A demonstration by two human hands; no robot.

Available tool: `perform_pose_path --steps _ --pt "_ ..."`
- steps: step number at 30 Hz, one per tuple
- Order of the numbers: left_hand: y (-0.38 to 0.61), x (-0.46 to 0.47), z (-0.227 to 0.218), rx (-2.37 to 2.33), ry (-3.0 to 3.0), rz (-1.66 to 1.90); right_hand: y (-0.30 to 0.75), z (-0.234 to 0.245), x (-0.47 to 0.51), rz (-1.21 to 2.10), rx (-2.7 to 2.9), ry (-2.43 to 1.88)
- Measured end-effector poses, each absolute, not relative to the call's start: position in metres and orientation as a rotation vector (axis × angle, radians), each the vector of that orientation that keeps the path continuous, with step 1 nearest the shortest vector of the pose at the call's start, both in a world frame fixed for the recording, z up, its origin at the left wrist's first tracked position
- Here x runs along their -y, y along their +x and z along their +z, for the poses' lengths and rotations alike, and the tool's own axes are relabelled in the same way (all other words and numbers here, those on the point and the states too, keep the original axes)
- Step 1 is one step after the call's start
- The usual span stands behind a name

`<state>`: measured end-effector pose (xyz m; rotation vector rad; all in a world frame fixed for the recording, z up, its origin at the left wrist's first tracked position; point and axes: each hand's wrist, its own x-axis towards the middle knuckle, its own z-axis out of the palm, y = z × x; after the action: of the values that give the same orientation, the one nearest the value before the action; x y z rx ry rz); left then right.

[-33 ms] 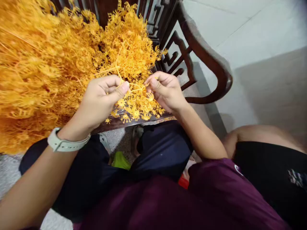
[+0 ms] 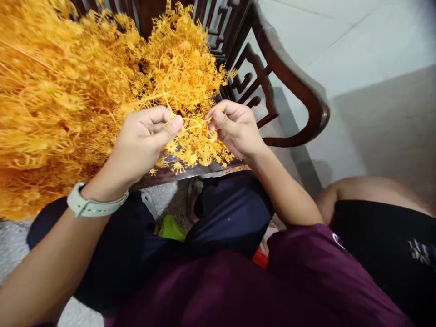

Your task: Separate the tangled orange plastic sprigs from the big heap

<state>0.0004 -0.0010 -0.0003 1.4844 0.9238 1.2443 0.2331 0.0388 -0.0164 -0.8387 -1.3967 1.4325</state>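
My remote feed: two forearms (image 2: 282, 186) angle inward; left hand (image 2: 145, 131), right hand (image 2: 238, 129) near but apart, both pinching thin yellow strands (image 2: 195, 121) between them, count unclear. Below, one dark bench (image 2: 164, 177); beyond, heaped yellow flowers (image 2: 184, 59), too many to count.

Thin, curved yellow strand (image 2: 194, 120) over a tangled, spiky yellow heap (image 2: 189, 68).

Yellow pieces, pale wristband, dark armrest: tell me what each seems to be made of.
Yellow pieces: probably moulded plastic, slightly glossy; thin stems and repeated star-shaped ends suggest it.
Pale wristband: likely silicone or rubber, smooth and matte, with a row of holes.
Dark armrest: apparently varnished wood, given its brown sheen and curved openwork.
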Motion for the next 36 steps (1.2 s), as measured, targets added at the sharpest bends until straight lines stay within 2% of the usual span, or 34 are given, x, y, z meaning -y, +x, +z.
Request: perform_pose_path --steps 5,10,14,19,26,32,36 --pt "-0.002 0.008 0.002 -0.955 1.629 1.204 0.243 -0.022 -0.053 1.364 1.313 -0.876" --pt "-0.015 0.013 0.009 -1.029 1.557 1.113 0.288 -0.044 -0.091 1.1 1.238 -0.932" --pt "-0.017 0.008 0.012 -1.082 1.176 1.223 0.285 -0.049 -0.083 1.043 1.404 -0.962" --pt "-0.003 0.008 0.016 -1.05 0.964 1.16 0.247 -0.025 -0.037 0.915 1.656 -0.891" --pt "0.013 0.022 0.006 -1.074 1.198 0.961 0.238 -0.014 -0.017 0.362 2.176 -0.663" --pt "0.004 0.02 0.011 -1.202 1.542 1.028 0.24 -0.013 -0.018 0.426 2.017 -0.714" --pt "-0.004 0.018 0.016 -1.253 1.683 1.064 0.236 -0.009 -0.019 0.74 1.658 -0.882"
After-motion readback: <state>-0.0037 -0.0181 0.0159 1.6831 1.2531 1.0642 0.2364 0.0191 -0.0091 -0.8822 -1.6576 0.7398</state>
